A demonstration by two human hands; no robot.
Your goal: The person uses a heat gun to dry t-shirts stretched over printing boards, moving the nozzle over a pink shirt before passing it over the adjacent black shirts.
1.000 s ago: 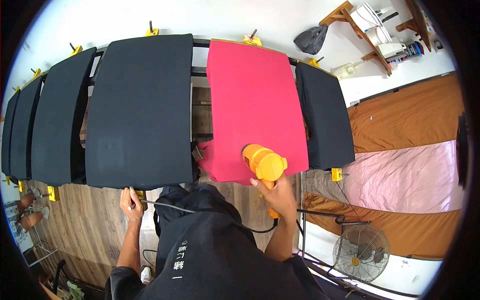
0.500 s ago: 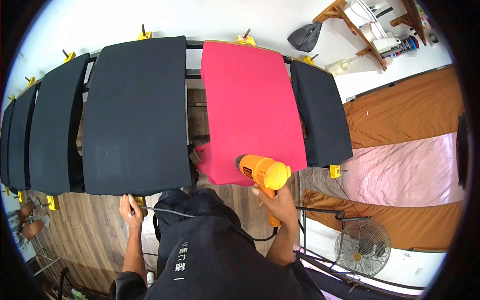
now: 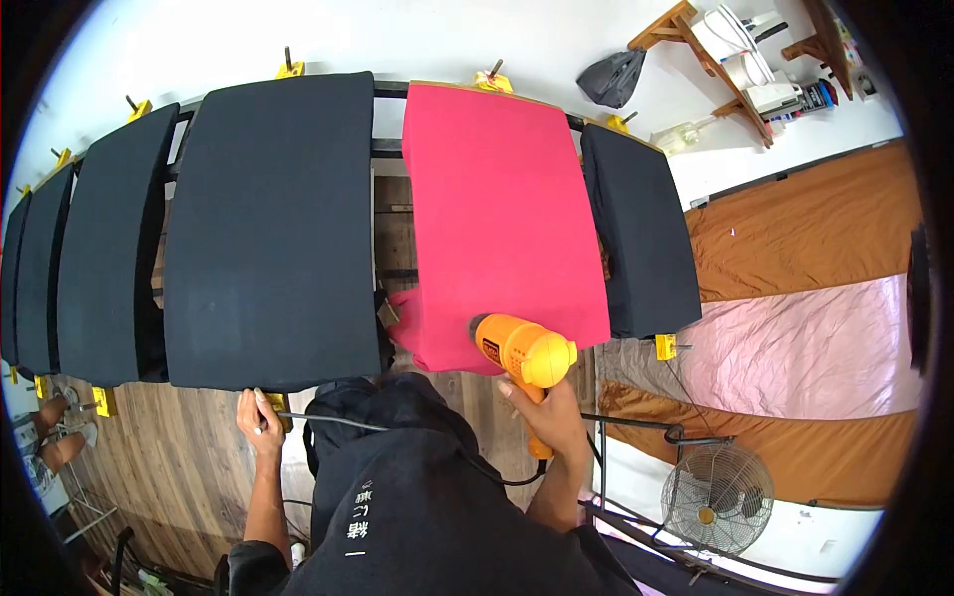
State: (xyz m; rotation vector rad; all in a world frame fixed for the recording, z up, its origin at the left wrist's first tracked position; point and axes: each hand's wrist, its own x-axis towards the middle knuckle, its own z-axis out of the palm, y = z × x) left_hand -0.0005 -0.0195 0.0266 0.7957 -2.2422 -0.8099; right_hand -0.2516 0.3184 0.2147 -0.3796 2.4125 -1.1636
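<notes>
Gripping the yellow gun-shaped tool (image 3: pixel 522 350) by its handle, your right hand (image 3: pixel 558 412) is closed round it, with the nozzle (image 3: pixel 479 326) over the near end of the red cloth-covered board (image 3: pixel 507 209) and pointing toward your left. Whether the nozzle touches the cloth, you cannot tell from above.

That red board lies between a wide black board (image 3: pixel 273 228) on your left and a narrower black board (image 3: pixel 646 233) on your right. Some loose red cloth (image 3: pixel 405 326) bunches at its left side, near the corner closest to you.

Your left hand (image 3: pixel 260 425) is at the near edge of the wide black board, beside a yellow bracket (image 3: pixel 285 407). Its fingers are curled, but what they grasp, if anything, cannot be made out.

The step in hand looks like passing warm air over the red cloth (a guess from the tool's shape, since neither air nor heat shows). From here, the next move seems to call for an even sweep along the surface, with the nozzle off the fabric, the bunched cloth out of its path and the cord (image 3: pixel 509 482) slack.
</notes>
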